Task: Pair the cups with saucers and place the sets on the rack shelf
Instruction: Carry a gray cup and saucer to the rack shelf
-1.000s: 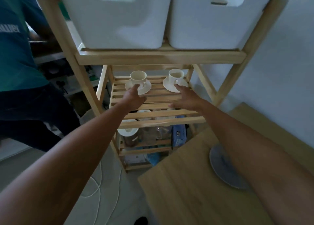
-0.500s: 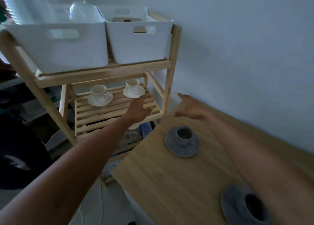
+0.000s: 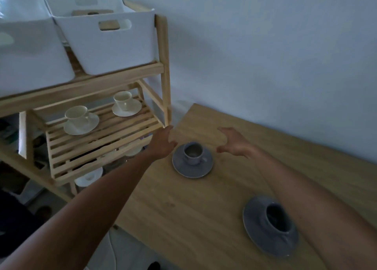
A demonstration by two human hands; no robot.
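Observation:
Two cream cups on cream saucers stand on the slatted rack shelf [image 3: 98, 141]: one set on the left [image 3: 78, 116], the other further back [image 3: 124, 103]. On the wooden table [image 3: 183, 214] a grey cup [image 3: 192, 153] sits on a grey saucer [image 3: 183, 170]. My left hand [image 3: 163, 144] hovers open just left of this set, my right hand [image 3: 234, 142] open just to its right; neither touches it. A second grey cup [image 3: 278, 220] on a grey saucer [image 3: 255, 227] stands nearer me, partly behind my right forearm.
Two white bins [image 3: 110, 43] fill the rack's top shelf. A white wall runs behind the table. Below the shelf a lower level holds white dishes [image 3: 89, 176] and dim clutter. A white cable lies on the floor by the table's left edge.
My view has swung right from the rack to the table. Both hands have drawn back from the cream sets on the shelf and come down either side of the near grey cup and saucer.

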